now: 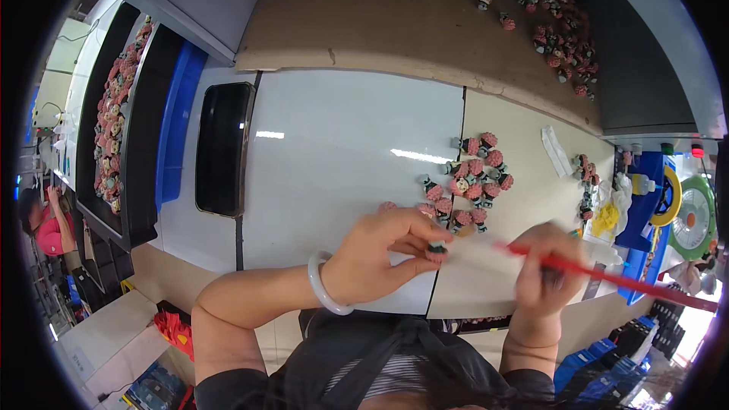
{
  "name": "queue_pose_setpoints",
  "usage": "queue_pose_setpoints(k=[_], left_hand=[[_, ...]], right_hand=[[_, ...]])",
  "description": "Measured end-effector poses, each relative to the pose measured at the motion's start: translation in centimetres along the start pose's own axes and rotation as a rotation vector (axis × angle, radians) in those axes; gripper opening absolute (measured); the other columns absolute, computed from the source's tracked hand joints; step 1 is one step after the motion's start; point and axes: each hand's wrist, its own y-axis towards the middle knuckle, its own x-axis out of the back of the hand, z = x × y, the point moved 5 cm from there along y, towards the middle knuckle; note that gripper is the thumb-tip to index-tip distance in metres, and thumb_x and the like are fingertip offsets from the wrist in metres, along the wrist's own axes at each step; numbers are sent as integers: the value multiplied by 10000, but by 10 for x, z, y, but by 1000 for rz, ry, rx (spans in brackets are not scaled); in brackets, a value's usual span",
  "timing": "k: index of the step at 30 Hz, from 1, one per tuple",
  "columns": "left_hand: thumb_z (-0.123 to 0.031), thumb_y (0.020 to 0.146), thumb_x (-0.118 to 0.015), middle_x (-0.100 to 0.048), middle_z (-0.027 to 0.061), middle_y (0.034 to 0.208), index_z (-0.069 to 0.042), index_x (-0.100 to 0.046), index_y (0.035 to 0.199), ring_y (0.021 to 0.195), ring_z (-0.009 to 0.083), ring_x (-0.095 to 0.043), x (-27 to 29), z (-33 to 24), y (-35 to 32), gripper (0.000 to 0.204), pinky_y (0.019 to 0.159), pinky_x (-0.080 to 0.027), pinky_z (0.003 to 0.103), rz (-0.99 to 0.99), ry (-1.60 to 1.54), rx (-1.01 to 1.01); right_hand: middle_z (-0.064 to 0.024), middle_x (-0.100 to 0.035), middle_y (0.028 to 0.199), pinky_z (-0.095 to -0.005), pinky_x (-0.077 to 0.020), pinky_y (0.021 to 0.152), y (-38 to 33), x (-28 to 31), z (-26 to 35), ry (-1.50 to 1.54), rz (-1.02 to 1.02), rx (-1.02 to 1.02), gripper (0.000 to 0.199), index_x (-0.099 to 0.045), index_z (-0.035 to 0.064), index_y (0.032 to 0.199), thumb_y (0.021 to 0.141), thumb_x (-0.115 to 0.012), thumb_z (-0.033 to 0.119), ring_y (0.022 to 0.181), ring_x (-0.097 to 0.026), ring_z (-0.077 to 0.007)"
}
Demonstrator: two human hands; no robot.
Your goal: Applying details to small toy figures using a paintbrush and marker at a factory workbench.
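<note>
Pinched between the thumb and fingertips of my left hand point(372, 254) is a small figurine point(437, 250), its dark green part showing; my fingers cover the rest. A pale bangle point(323, 285) rings that wrist. My right hand point(550, 262) is closed around a long, thin red-handled tool point(623, 281) shaped like a paintbrush. Its blurred front end points at the figurine, and I cannot tell whether it touches. Just beyond my left hand lies a loose group of similar figurines point(474, 171) with pink, knobbly tops and grey-green bases.
A dark phone point(222, 148) lies at the left of the white table point(342, 144). Farther left stands a black tray point(144, 129) full of figurines. More figurines point(566, 42) lie on the brown shelf point(349, 23) at the back. A white strip point(557, 152) and a green fan point(691, 216) are at the right.
</note>
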Motion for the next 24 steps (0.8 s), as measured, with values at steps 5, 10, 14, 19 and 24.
queue_pose_setpoints(k=[5,10,14,19,24], left_hand=[[144,693,-613,-539,141,1000,-10,-532,1027,921,226,-585,2,-8,6,376,778,-517,301,81,-14,-3],[104,695,-636,-544,134,1020,-10,-559,1009,892,209,-585,7,-13,5,343,750,-514,292,51,37,-71],[81,695,-642,-553,121,1012,-6,-563,1033,858,195,-589,7,-14,7,358,727,-506,280,8,116,-83],[71,712,-629,-579,119,997,-6,-554,1074,839,188,-599,7,-13,6,377,730,-497,273,35,214,-55],[45,743,-623,-591,122,1018,2,-541,1099,843,174,-602,4,-6,4,367,733,-500,275,41,71,26]], right_hand=[[-148,-517,631,-329,-382,477,7,49,-35,-594,236,-502,105,-484,1,810,712,-516,19,512,-497,-288],[-140,-522,658,-330,-388,529,11,30,-48,-626,271,-504,80,-485,-7,835,802,-488,66,572,-527,-248],[-130,-530,666,-330,-415,546,4,-8,-19,-263,395,-250,74,-522,14,818,784,-535,79,593,-524,-307],[-104,-520,638,-338,-403,486,2,-30,-12,-154,449,-115,171,-532,23,759,723,-641,149,549,-520,-277],[-86,-510,591,-331,-385,434,0,-35,-12,-146,541,-80,285,-519,24,695,676,-685,255,496,-506,-255]])
